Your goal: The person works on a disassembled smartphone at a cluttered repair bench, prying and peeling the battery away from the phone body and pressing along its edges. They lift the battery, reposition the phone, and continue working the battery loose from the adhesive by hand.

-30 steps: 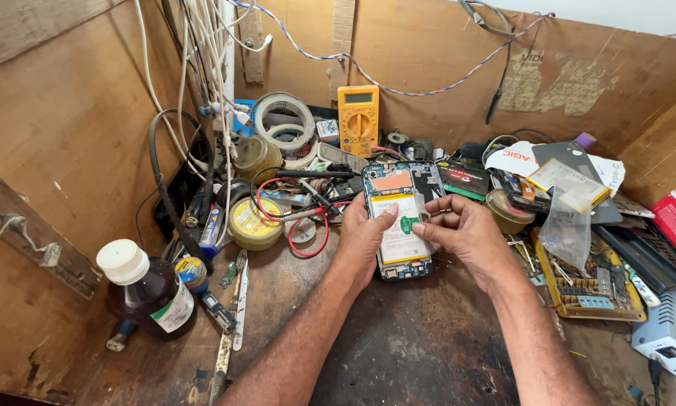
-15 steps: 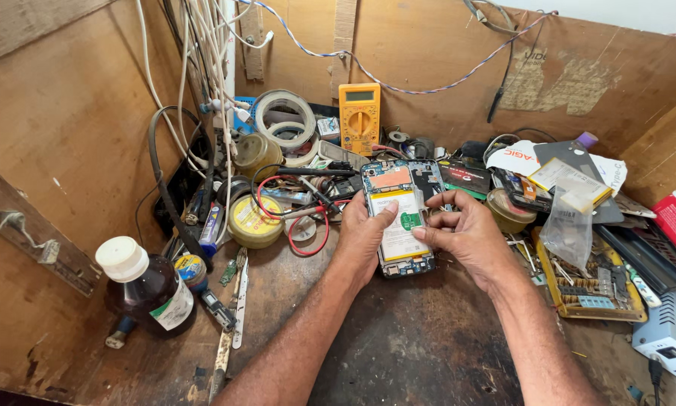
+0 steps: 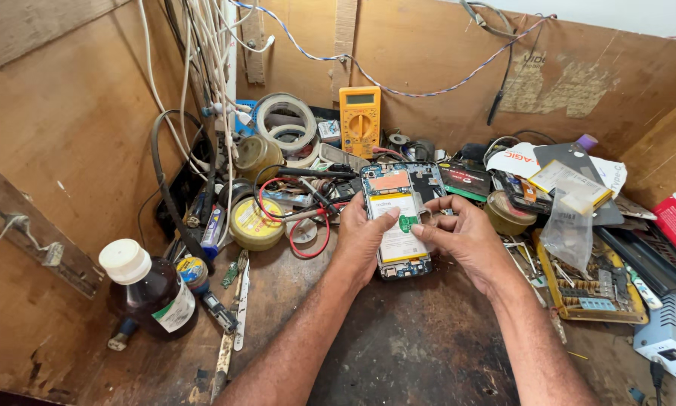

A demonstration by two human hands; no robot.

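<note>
Opened phone (image 3: pixel 399 225), back cover removed and battery exposed, is gripped by both hands above the tabletop (image 3: pixel 398 353) middle: left hand (image 3: pixel 364 237) along its left edge, right hand (image 3: pixel 466 237) fingertips on the battery. A yellow multimeter (image 3: pixel 360 120) is propped at the back edge.

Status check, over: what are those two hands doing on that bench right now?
Left hand grips opened phone by its edge. Right hand has fingertips on its white battery. Red wire and tools crowd close behind.
</note>
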